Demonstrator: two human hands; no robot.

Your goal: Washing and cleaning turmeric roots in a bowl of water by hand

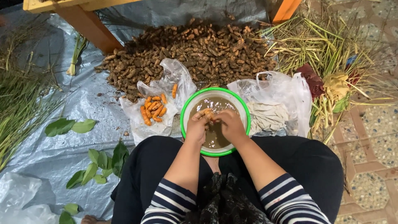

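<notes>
The person sits over a green-rimmed bowl (245, 108) of muddy brown water, with both hands meeting just above it. The left hand (196, 125) and the right hand (230, 124) are curled together around a small orange root piece (207, 112), fingers closed on it from either side; how tightly each grips cannot be told, since the fingertips overlap.

Judging by the heaps, the work is at an early stage. A small batch of cleaned orange roots (152, 109) lies on a clear plastic bag (143, 128) just left of the bowl, perhaps a dozen or so pieces. Behind the bowl, a large pile of unwashed brown roots (195, 52) spreads across the grey tarp (83, 99) (far more than what has been cleaned). To the right of the bowl sits a second plastic bag (286, 89) holding pale scraps. Loose green leaves (68, 126) lie scattered on the tarp at the left.
</notes>
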